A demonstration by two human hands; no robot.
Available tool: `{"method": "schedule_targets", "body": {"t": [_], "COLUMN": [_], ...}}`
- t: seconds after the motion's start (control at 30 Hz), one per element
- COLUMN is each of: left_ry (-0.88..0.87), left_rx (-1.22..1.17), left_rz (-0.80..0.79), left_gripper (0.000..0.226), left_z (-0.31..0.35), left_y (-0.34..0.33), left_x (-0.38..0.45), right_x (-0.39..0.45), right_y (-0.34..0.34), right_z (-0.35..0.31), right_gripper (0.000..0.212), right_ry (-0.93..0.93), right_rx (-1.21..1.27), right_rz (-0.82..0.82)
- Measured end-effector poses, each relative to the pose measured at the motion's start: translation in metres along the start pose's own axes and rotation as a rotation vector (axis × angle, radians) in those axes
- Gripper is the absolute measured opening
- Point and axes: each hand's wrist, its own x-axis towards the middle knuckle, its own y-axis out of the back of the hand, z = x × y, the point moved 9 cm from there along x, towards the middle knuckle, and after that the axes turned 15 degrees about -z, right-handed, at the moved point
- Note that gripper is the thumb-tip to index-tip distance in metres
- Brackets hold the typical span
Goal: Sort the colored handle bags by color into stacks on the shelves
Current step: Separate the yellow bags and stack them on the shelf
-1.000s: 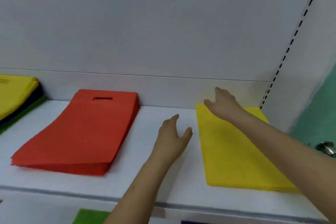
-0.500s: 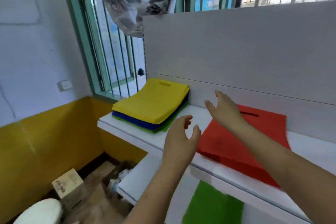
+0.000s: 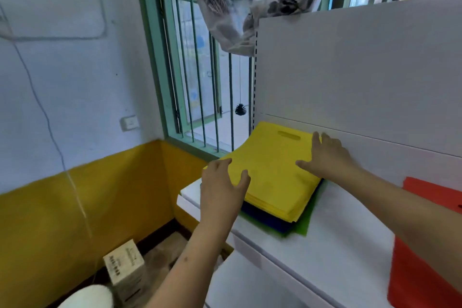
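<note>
Lying flat-fingered on yellow bags point(image 3: 272, 172), right hand point(image 3: 327, 155) at far edge, left hand point(image 3: 222, 185) loose-fingered at near corner, white shelf point(image 3: 332, 240) running bare toward red bags point(image 3: 420, 277), barred window point(image 3: 197, 87) behind.

Single head view, close, looking down-forward at shelf point(image 3: 325, 240) corner.

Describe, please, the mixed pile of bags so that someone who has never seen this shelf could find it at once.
Start at the barred window and drop to the left end of the white shelf beside it. The mixed pile lies there under both hands, yellow bags on top with blue and green edges below. The red stack to its right is a single colour.
</note>
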Motion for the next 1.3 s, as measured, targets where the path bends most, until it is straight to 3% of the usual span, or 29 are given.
{"method": "schedule_targets", "body": {"t": [0.13, 0.23, 0.3, 0.53, 0.63, 0.73, 0.8, 0.97, 1.1, 1.23, 1.3], "left_ry": [0.100, 0.243, 0.282, 0.242, 0.145, 0.055, -0.002, -0.123, -0.259, -0.185, -0.166], "left_rx": [0.246, 0.340, 0.289, 0.503, 0.605, 0.612, 0.476, -0.146, -0.418, -0.778, -0.837], "left_rz": [-0.090, -0.259, -0.309, -0.366, -0.372, -0.389, -0.418, -0.509, -0.583, -0.717, -0.782], "left_gripper": [0.077, 0.100, 0.101, 0.069, 0.047, 0.038, 0.041, 0.052, 0.055, 0.054, 0.057], "left_z": [-0.029, -0.063, -0.077, -0.068, -0.049, -0.032, -0.019, 0.032, 0.072, 0.119, 0.147], "left_y": [-0.009, -0.033, -0.046, -0.053, -0.059, -0.064, -0.065, -0.056, -0.059, -0.074, -0.090], "left_x": [0.060, 0.088, 0.093, 0.098, 0.096, 0.092, 0.089, 0.071, 0.055, 0.024, 0.001], "right_x": [0.044, 0.063, 0.068, 0.073, 0.064, 0.054, 0.045, -0.005, -0.085, -0.180, -0.227], "right_y": [-0.012, -0.018, -0.022, -0.026, -0.025, -0.036, -0.035, 0.002, 0.045, 0.070, 0.073], "right_z": [0.006, 0.004, 0.003, 0.005, -0.006, -0.013, -0.006, 0.029, 0.065, 0.112, 0.146], "right_gripper": [0.122, 0.114, 0.108, 0.095, 0.071, 0.051, 0.049, 0.043, 0.034, 0.033, 0.030], "right_ry": [-0.029, -0.029, -0.046, -0.045, -0.004, -0.022, -0.077, -0.106, -0.105, -0.199, -0.283], "right_rx": [-0.124, -0.206, -0.270, -0.295, -0.382, -0.436, -0.349, 0.209, 0.478, 0.613, 0.631], "right_rz": [-0.139, -0.173, -0.143, -0.128, -0.038, -0.026, -0.026, 0.061, 0.299, 0.508, 0.582]}}
